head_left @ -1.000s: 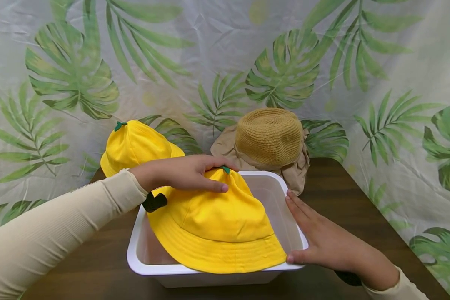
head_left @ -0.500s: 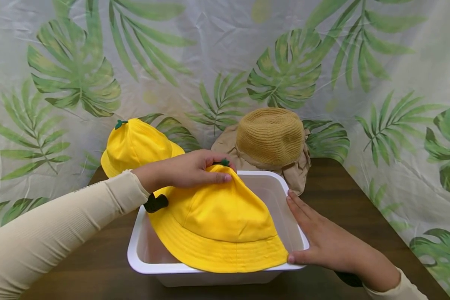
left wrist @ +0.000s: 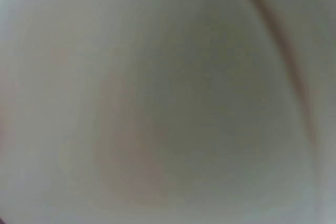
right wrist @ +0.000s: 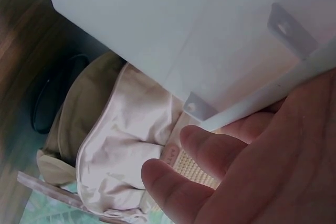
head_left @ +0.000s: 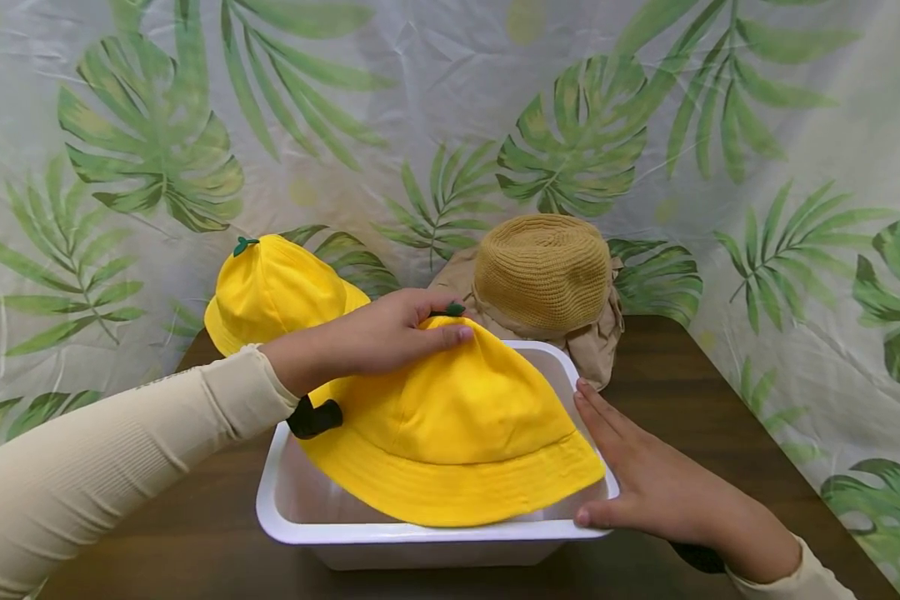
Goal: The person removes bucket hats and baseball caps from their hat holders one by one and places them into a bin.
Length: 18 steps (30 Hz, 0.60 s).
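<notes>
One yellow cloth bucket hat [head_left: 472, 417]: it is at the mouth of the white plastic rectangular tub [head_left: 420, 533], crown up, with a wide part of its brim turned to the near side.
Left hand [head_left: 393, 329]: this is the nearer hand; thumb and fingers pinch the top of the crown, beside the small green leaf tab [head_left: 455, 310]. From this grip, the hat lies below, toward near and right.
Brim line: the longest span goes left to right, across the tub; its right end comes over the right wall. If it touches there, I cannot tell.
Right hand [head_left: 633, 462]: it is at the right side of the tub, thumb on the near right corner, fingers spread and nearly straight.
Room inside: some gap shows at the near left corner and at the far right; the brim edge is very close to the near rim.
Far side: a second yellow cloth hat [head_left: 270, 292] at left, and a tan crocheted hat [head_left: 543, 271] with beige fabric [head_left: 598, 358] at right, probably leave less freedom there.
Dark brown wooden table [head_left: 690, 400]: bare surface is visible to the right of the tub.
</notes>
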Each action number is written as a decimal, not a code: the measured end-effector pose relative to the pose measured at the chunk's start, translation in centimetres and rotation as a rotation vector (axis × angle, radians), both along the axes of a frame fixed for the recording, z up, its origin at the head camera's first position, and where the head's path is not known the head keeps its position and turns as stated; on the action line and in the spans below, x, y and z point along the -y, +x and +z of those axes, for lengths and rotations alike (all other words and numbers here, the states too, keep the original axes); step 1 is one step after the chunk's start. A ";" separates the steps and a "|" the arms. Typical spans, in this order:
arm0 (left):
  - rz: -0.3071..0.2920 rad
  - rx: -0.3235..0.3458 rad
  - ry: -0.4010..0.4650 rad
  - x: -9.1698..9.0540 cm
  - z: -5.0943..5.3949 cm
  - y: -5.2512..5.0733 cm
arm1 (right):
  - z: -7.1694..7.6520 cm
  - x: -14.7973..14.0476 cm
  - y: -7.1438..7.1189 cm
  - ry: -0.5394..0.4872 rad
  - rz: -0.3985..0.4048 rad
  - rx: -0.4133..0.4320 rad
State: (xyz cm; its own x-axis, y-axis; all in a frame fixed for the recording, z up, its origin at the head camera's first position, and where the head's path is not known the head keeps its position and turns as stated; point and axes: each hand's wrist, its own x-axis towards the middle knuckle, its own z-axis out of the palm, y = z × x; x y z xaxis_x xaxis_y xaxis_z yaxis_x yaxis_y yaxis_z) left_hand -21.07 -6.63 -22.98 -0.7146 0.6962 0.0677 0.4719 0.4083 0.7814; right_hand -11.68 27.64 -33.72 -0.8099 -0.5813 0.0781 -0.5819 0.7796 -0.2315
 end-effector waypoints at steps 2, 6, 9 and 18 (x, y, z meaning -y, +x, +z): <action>0.044 0.026 0.024 -0.1 0.0 0.2 | 0.0 0.0 0.0 0.011 -0.009 -0.003; 0.100 0.078 0.037 -0.2 -0.1 0.6 | 0.0 0.1 -0.1 0.019 -0.010 -0.013; 0.105 0.094 0.030 -0.1 -0.3 0.6 | 0.0 0.0 0.0 0.020 -0.008 -0.010; 0.035 0.155 -0.022 -0.7 -2.2 -0.6 | -0.1 0.0 0.0 -0.008 0.009 -0.008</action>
